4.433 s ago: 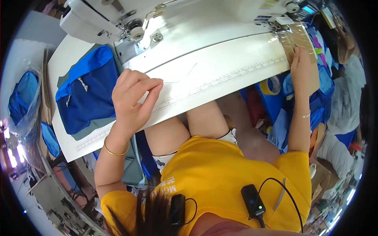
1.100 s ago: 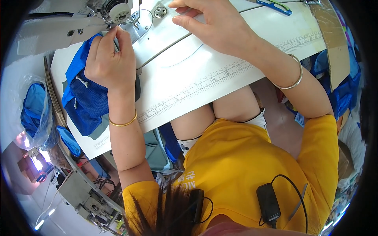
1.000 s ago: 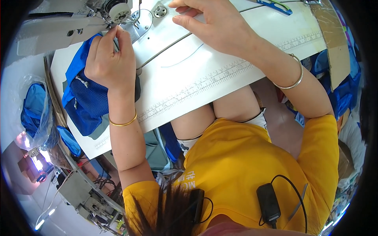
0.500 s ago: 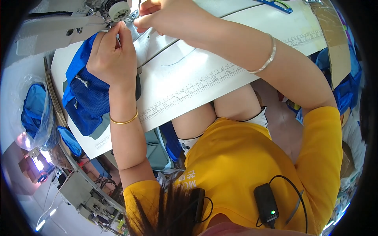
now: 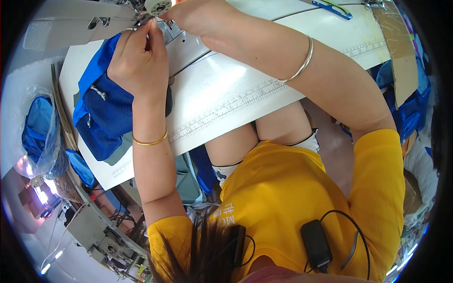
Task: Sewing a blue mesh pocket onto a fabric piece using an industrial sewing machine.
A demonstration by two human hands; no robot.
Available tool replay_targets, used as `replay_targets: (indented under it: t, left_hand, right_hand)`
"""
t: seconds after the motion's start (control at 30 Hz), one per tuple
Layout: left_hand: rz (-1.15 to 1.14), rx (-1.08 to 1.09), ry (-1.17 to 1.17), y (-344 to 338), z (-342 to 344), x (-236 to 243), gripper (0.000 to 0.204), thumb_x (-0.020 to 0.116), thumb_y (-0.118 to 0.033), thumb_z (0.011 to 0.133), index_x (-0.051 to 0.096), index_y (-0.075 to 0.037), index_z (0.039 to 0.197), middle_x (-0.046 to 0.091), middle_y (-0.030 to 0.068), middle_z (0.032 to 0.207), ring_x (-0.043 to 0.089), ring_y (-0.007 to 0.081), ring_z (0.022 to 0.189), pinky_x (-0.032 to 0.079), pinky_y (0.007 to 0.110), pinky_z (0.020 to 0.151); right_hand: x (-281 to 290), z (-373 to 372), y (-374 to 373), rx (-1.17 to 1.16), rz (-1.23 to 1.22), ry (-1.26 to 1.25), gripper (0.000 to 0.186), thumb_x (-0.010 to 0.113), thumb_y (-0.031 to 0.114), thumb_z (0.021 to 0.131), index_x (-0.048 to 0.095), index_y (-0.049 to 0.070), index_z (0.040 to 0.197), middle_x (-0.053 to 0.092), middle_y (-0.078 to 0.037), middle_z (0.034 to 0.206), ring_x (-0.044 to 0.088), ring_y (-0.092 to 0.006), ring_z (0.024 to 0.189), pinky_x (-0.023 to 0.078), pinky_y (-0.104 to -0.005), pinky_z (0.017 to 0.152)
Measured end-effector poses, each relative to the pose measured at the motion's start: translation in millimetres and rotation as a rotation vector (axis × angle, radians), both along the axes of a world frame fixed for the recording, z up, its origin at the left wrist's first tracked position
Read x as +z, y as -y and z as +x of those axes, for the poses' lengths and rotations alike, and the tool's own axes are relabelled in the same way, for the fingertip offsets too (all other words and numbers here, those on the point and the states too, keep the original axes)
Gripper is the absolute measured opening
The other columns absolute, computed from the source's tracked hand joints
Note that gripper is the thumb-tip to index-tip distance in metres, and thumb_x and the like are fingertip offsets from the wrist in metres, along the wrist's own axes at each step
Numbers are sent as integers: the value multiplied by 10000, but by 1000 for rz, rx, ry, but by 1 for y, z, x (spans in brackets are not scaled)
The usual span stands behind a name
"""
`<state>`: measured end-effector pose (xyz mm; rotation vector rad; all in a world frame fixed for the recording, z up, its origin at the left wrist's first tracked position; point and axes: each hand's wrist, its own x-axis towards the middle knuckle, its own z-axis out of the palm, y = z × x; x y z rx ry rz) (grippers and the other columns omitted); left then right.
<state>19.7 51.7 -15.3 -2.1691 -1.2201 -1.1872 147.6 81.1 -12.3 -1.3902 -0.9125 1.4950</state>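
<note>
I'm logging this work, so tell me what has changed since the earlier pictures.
The right hand moved left from the cardboard to the sewing machine; the left hand moved forward to it too. Whether either holds anything is unclear. The blue bag stayed left on the table.

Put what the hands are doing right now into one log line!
left hand: pinching near sewing machine | right hand: close by, partly out of frame | blue mesh bag: lying on white tabletop

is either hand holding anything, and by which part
Cannot be told: the left hand pinches at the sewing machine, but nothing shows clearly in its grip; the right hand hides its own.
</note>
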Motion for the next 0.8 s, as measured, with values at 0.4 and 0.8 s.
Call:
replay_targets:
  t: [0.4,0.8]
  left_hand:
    - [-45,-43,21,4,-9,8,70,780,-58,785,786,-65,855,704,60,766,655,217,649,515,308,588]
    - [-377,-526,-84,63,-1,35,380,618,111,766,729,-34,1099,737,125,1055,701,317,982,545,419,906]
  right_hand:
    - [-9,-16,16,25,315,763,371,651,321,898,739,-30,977,737,-186,1024,739,-313,964,601,-391,822]
    - [-8,26,124,25,610,518,133,630,104,833,651,-23,866,618,-155,1321,688,-363,825,555,-440,765]
